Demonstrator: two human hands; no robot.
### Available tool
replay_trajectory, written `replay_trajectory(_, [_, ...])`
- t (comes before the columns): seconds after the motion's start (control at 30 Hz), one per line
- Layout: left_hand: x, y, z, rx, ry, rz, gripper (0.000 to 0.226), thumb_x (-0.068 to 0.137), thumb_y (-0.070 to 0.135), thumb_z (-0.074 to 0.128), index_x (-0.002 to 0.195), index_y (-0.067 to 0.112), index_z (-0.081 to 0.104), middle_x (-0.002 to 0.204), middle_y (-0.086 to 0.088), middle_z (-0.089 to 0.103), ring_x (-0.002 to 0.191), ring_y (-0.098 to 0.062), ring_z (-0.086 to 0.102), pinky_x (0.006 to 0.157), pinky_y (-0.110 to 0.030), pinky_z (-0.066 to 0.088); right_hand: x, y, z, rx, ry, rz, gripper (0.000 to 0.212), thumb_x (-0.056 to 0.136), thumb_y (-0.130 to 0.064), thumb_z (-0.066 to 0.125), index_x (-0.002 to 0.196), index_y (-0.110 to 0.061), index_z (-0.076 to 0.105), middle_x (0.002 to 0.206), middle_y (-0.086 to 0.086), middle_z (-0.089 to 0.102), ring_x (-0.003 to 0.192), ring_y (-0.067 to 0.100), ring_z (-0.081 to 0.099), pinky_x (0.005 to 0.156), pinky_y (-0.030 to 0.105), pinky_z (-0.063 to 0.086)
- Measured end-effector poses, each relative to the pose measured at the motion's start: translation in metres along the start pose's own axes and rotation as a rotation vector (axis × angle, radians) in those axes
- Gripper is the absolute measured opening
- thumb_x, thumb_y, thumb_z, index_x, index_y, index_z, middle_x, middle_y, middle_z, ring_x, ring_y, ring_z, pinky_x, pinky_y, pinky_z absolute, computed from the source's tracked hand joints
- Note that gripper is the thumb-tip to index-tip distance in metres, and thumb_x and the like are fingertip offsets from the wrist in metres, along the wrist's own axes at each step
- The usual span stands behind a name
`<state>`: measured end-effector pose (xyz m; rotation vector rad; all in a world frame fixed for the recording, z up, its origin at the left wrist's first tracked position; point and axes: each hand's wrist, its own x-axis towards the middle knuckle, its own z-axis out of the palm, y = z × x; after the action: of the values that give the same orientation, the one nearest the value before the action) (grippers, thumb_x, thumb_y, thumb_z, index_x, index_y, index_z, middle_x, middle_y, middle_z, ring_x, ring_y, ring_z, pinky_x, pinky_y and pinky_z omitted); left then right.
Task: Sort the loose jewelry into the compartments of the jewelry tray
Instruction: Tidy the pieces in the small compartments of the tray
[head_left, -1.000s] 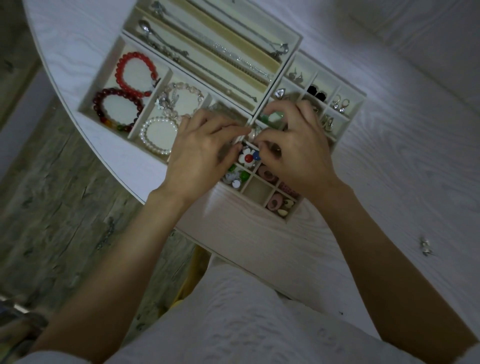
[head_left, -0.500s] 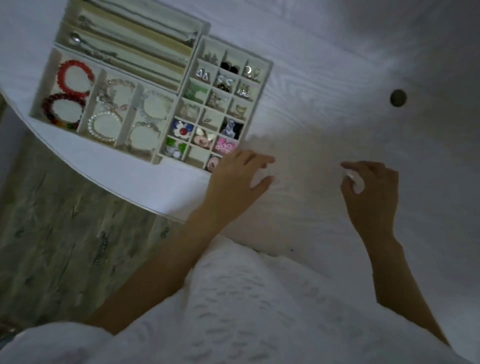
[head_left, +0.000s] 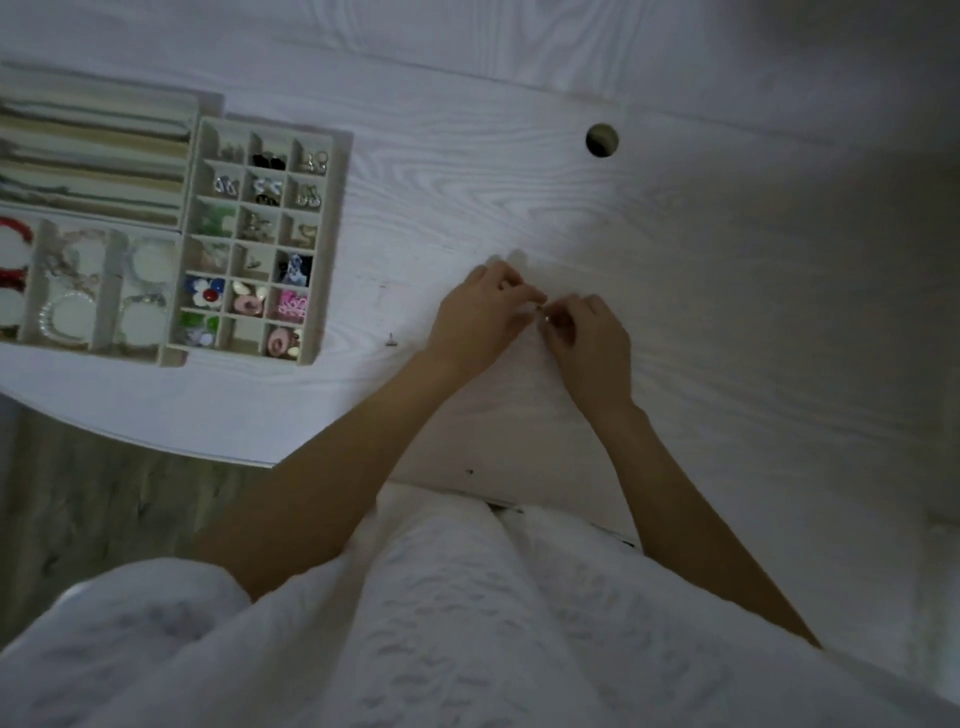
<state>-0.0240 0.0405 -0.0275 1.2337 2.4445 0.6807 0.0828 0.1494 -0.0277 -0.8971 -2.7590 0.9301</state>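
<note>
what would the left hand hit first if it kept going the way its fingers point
Its fingers point right, toward the right hand, which already meets the left hand at the fingertips around a small piece of jewelry. So that piece and the right hand's fingertips come first; depth is hard to judge.

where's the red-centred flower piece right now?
Head view, left side: the flower piece lies in the left column of the small-compartment tray, third cell up from the near edge, just left of a pink earring, well left of both hands.
</note>
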Motion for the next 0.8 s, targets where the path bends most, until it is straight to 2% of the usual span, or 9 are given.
replay_trajectory(0.07, [0.006, 0.003, -0.001, 0.032, 0.001, 0.025, 0.017, 0.079, 0.02, 0.073, 0.095, 0.017, 0.074, 0.095, -0.009, 0.062, 0.08, -0.028, 0.059, 0.06, -0.03, 0.047, -0.001, 0.005, -0.004, -0.036, 0.002, -0.023, 0.008, 0.085, -0.016, 0.062, 0.09, -0.009, 0.064, 0.088, 0.007, 0.059, 0.078, 0.022, 0.056, 0.067, 0.033, 0.045])
replay_trajectory(0.17, [0.009, 0.006, -0.002, 0.047, -0.02, 0.02, 0.018, 0.079, 0.021, 0.074, 0.096, 0.017, 0.072, 0.096, -0.008, 0.062, 0.082, -0.026, 0.059, 0.06, -0.029, 0.045, -0.004, 0.012, -0.014, -0.031, 0.027, 0.007, 0.008, 0.082, -0.011, 0.063, 0.09, -0.009, 0.064, 0.086, 0.007, 0.059, 0.075, 0.02, 0.055, 0.067, 0.031, 0.042])
replay_trajectory(0.27, [0.004, 0.004, -0.005, 0.011, -0.024, -0.057, 0.022, 0.082, 0.019, 0.07, 0.104, 0.019, 0.07, 0.102, -0.006, 0.06, 0.093, -0.025, 0.057, 0.066, -0.03, 0.045, -0.007, 0.015, -0.026, 0.099, 0.049, 0.073, 0.01, 0.084, -0.01, 0.062, 0.093, -0.011, 0.066, 0.087, 0.004, 0.063, 0.071, 0.009, 0.053, 0.069, 0.03, 0.048])
replay_trajectory(0.33, [-0.006, -0.003, -0.011, -0.003, -0.026, -0.081, 0.028, 0.082, 0.016, 0.069, 0.11, 0.017, 0.068, 0.107, -0.007, 0.06, 0.096, -0.027, 0.056, 0.068, -0.033, 0.048, -0.006, 0.007, -0.032, 0.214, 0.038, 0.111, 0.01, 0.089, -0.011, 0.059, 0.095, -0.012, 0.066, 0.089, 0.002, 0.066, 0.074, 0.009, 0.058, 0.071, 0.026, 0.05])
replay_trajectory(0.4, [-0.022, -0.012, -0.021, -0.02, 0.027, -0.062, 0.029, 0.081, 0.012, 0.069, 0.109, 0.014, 0.069, 0.105, -0.008, 0.063, 0.091, -0.028, 0.058, 0.064, -0.031, 0.047, -0.002, -0.007, -0.037, 0.3, 0.002, 0.124, 0.01, 0.091, -0.012, 0.058, 0.097, -0.013, 0.066, 0.088, 0.0, 0.068, 0.077, 0.009, 0.061, 0.07, 0.02, 0.049])
replay_trajectory(0.47, [-0.046, -0.026, -0.039, -0.053, 0.122, -0.093, 0.026, 0.085, 0.017, 0.06, 0.11, 0.013, 0.068, 0.102, -0.007, 0.063, 0.09, -0.025, 0.058, 0.066, -0.028, 0.046, 0.003, -0.029, -0.037, 0.343, -0.062, 0.081, 0.011, 0.093, -0.013, 0.057, 0.099, -0.015, 0.066, 0.086, -0.002, 0.068, 0.077, 0.009, 0.063, 0.07, 0.021, 0.05])
replay_trajectory(0.57, [-0.092, -0.056, -0.07, -0.088, 0.283, -0.237, 0.029, 0.09, 0.021, 0.049, 0.111, 0.013, 0.067, 0.103, -0.007, 0.063, 0.092, -0.024, 0.058, 0.075, -0.031, 0.049, 0.014, -0.073, -0.024, 0.426, -0.173, 0.017, 0.008, 0.091, -0.013, 0.059, 0.098, -0.015, 0.062, 0.081, -0.002, 0.066, 0.071, 0.01, 0.065, 0.067, 0.024, 0.052])
replay_trajectory(0.67, [-0.137, -0.086, -0.094, -0.069, 0.423, -0.465, 0.026, 0.089, 0.016, 0.054, 0.111, 0.012, 0.068, 0.103, -0.007, 0.065, 0.087, -0.025, 0.059, 0.077, -0.028, 0.046, 0.023, -0.116, 0.0, 0.53, -0.282, -0.042, 0.005, 0.089, -0.005, 0.061, 0.091, -0.009, 0.062, 0.08, -0.001, 0.065, 0.066, 0.01, 0.068, 0.06, 0.026, 0.055])
replay_trajectory(0.8, [-0.184, -0.121, -0.108, -0.079, 0.543, -0.751, 0.027, 0.089, 0.009, 0.061, 0.114, 0.016, 0.066, 0.104, -0.005, 0.065, 0.087, -0.018, 0.053, 0.076, -0.02, 0.033, 0.031, -0.172, 0.047, 0.423, -0.407, -0.286, 0.011, 0.084, 0.001, 0.063, 0.089, -0.006, 0.071, 0.084, 0.001, 0.067, 0.072, 0.008, 0.064, 0.067, 0.016, 0.05])
